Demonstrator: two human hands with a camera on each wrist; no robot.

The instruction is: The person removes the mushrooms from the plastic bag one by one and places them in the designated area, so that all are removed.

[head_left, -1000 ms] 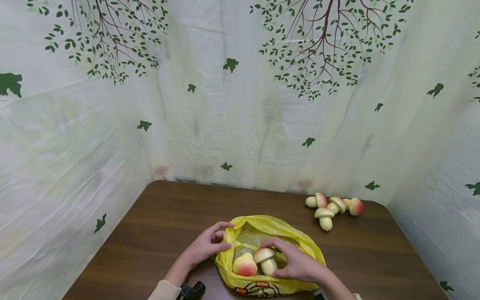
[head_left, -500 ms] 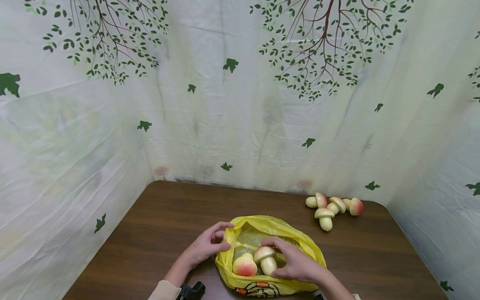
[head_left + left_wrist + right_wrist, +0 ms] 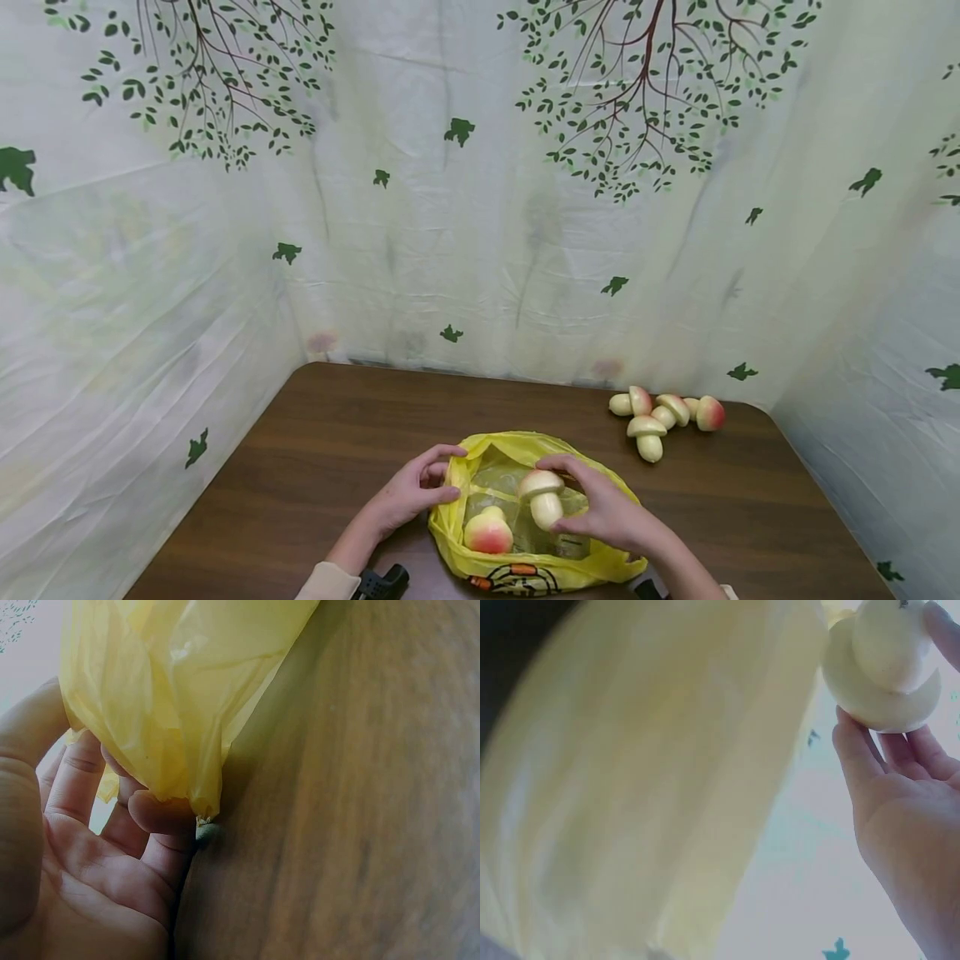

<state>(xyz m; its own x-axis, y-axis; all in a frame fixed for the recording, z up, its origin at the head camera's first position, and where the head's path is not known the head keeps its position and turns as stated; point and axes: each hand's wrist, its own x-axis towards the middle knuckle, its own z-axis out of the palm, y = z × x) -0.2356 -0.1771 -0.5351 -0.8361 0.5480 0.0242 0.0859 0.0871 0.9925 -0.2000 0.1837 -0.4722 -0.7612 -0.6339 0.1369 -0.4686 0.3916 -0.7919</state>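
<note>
A yellow plastic bag (image 3: 592, 575) lies on the brown table with its mouth spread upward. At its left side my left hand (image 3: 408, 492) holds the rim, thumb and fingers at the plastic. The left wrist view shows the bag's yellow film (image 3: 180, 697) against the curled fingers. My right hand (image 3: 603, 508) grips a toy mushroom (image 3: 542, 492) over the bag's opening, cap up and stem down. In the right wrist view the pale mushroom (image 3: 889, 660) sits between thumb and fingers. Inside the bag, to the left, rests another toy mushroom (image 3: 489, 532) with a red-blushed cap.
Several more toy mushrooms lie clustered at the table's back right, one mushroom (image 3: 648, 437) nearest me. The brown table (image 3: 360, 425) has rounded far corners. White cloth (image 3: 525, 233) printed with leaves and branches hangs around it on three sides.
My right hand has lifted the mushroom it grips up and slightly right, away from the red-blushed one in the bag. The left hand keeps its place at the rim.
</note>
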